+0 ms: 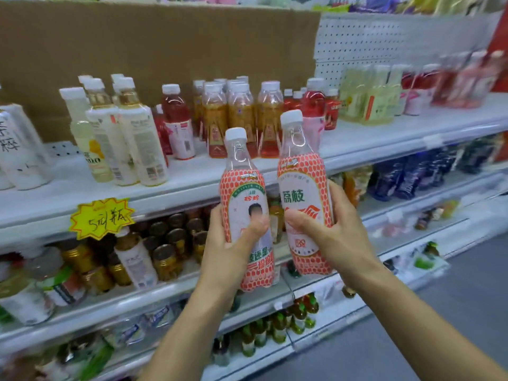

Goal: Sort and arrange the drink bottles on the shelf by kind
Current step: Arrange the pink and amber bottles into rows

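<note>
Two matching bottles with white caps and red-and-white dotted labels are held upright in front of the top shelf (357, 138). My left hand (228, 248) grips the left bottle (244, 193) around its lower half, thumb across the label. My right hand (332, 235) grips the right bottle (301, 182), which stands a little higher. On the shelf behind them stand amber tea bottles (242, 116), red drink bottles (176, 116), pale yellow bottles (368, 97) and cream-labelled bottles (137, 138).
A cardboard sheet (165, 45) backs the top shelf on the left, white pegboard (357, 42) on the right. A yellow starburst price tag (101, 218) hangs on the shelf edge. Lower shelves hold jars, dark blue bottles (406, 177) and green-capped bottles (277, 325). Grey floor lies at right.
</note>
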`<action>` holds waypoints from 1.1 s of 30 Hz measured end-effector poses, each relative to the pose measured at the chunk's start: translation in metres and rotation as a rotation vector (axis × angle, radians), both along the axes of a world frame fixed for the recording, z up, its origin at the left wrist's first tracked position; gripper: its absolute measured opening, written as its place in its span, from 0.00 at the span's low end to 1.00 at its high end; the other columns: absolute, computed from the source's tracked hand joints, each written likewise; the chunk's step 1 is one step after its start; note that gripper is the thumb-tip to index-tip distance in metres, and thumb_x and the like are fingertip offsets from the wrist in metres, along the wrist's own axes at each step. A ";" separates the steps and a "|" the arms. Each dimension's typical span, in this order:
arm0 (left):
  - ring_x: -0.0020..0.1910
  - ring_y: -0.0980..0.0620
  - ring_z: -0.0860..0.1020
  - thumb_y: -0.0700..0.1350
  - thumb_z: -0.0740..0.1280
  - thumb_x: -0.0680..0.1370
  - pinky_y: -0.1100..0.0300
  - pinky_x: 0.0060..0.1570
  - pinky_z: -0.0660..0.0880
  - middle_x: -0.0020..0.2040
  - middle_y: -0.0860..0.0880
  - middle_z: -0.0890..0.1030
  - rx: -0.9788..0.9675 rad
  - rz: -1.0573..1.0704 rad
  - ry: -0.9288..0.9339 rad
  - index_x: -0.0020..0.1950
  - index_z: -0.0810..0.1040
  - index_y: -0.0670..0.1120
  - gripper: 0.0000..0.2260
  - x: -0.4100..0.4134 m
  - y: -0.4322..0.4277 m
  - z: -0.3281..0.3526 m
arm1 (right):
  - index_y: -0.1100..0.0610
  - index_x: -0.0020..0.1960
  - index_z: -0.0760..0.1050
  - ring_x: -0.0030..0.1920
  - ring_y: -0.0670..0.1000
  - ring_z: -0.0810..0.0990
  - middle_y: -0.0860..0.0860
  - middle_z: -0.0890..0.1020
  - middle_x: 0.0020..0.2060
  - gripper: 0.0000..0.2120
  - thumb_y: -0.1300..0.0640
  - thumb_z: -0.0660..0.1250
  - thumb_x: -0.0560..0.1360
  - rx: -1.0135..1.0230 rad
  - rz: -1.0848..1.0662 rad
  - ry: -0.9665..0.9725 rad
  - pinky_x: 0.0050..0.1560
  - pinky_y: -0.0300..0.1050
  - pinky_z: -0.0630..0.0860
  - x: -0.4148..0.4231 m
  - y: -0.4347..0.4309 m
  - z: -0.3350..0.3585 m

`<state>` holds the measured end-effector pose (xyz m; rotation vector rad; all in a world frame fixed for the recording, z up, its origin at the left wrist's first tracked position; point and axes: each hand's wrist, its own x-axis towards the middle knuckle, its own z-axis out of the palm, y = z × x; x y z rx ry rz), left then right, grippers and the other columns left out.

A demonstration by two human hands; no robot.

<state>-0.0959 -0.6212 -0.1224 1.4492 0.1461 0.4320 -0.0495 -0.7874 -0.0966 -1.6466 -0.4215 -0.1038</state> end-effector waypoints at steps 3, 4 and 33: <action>0.51 0.57 0.84 0.60 0.79 0.66 0.47 0.52 0.82 0.54 0.59 0.83 0.020 -0.047 0.033 0.60 0.72 0.64 0.26 0.019 -0.037 -0.001 | 0.43 0.64 0.70 0.48 0.45 0.84 0.45 0.83 0.51 0.27 0.49 0.77 0.69 0.012 -0.047 0.007 0.48 0.48 0.83 0.013 -0.042 -0.004; 0.51 0.57 0.83 0.60 0.78 0.66 0.47 0.52 0.82 0.54 0.59 0.83 0.037 -0.063 0.042 0.60 0.72 0.64 0.26 0.028 -0.048 -0.002 | 0.43 0.64 0.70 0.48 0.44 0.84 0.45 0.83 0.51 0.27 0.49 0.77 0.69 0.022 -0.060 0.014 0.48 0.47 0.83 0.019 -0.055 -0.005; 0.53 0.51 0.84 0.57 0.77 0.70 0.45 0.50 0.82 0.57 0.54 0.84 0.003 -0.384 0.063 0.66 0.72 0.60 0.27 0.412 -0.448 0.002 | 0.43 0.65 0.70 0.47 0.44 0.84 0.42 0.84 0.48 0.30 0.45 0.77 0.66 0.067 -0.322 0.056 0.44 0.43 0.82 0.363 -0.456 -0.011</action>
